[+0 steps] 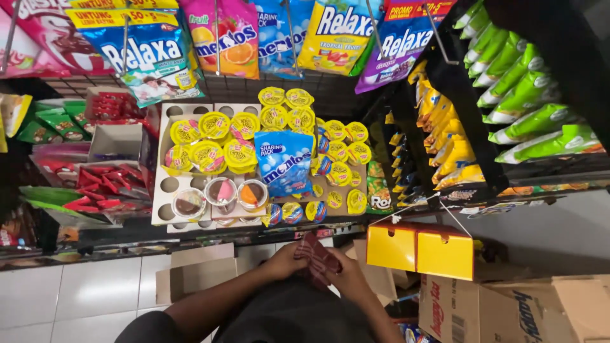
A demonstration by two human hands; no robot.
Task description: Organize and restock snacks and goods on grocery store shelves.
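My left hand (286, 258) and my right hand (346, 274) meet low in the head view, both closed around a small dark red striped packet (316, 256) held between them above my lap. In front of the hands is a shop shelf with a white holed tray (166, 185) carrying several yellow-lidded cups (213, 126) and clear pudding cups (220, 189). A blue candy bag (283, 162) lies on the shelf among round yellow packs (338, 173).
Hanging candy bags (152, 54) line the top. Green and yellow snack packs (521, 76) fill a dark rack at the right. Yellow boxes (419, 249) and a brown carton (508, 311) sit at lower right, red sachets (105, 187) at the left, white floor tiles (76, 292) below.
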